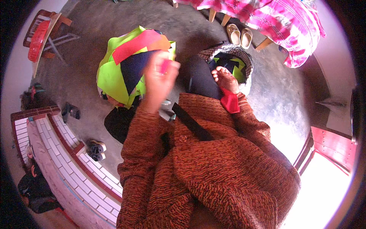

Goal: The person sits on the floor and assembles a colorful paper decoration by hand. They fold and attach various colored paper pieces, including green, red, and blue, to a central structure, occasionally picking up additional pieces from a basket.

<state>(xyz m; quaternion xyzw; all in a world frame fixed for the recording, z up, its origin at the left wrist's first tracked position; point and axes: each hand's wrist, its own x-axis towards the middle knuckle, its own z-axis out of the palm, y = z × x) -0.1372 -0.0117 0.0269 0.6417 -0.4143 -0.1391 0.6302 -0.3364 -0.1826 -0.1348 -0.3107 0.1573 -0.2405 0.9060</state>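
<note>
My left hand point(157, 86) is raised over the near right side of a heap of cloth pieces point(108, 72) in neon yellow, coral red, orange and navy. Its fingers are bent round a small pinkish-red piece point(166, 66), blurred by motion. My right hand point(228, 82) is palm up with curled fingers, at the near edge of a bag point(248, 61) with a checked rim. Whether those fingers pinch anything is too small to tell. A red cloth piece point(230, 102) lies against my right wrist. Navy and neon yellow pieces point(239, 68) show inside the bag.
A black strip point(192, 123) lies across my brown knitted garment. Pale shoes point(240, 36) stand by a seat draped in pink checked cloth point(263, 17). A white-tiled ledge point(65, 164) runs along the left, dark shoes point(96, 150) beside it. Bright light enters lower right.
</note>
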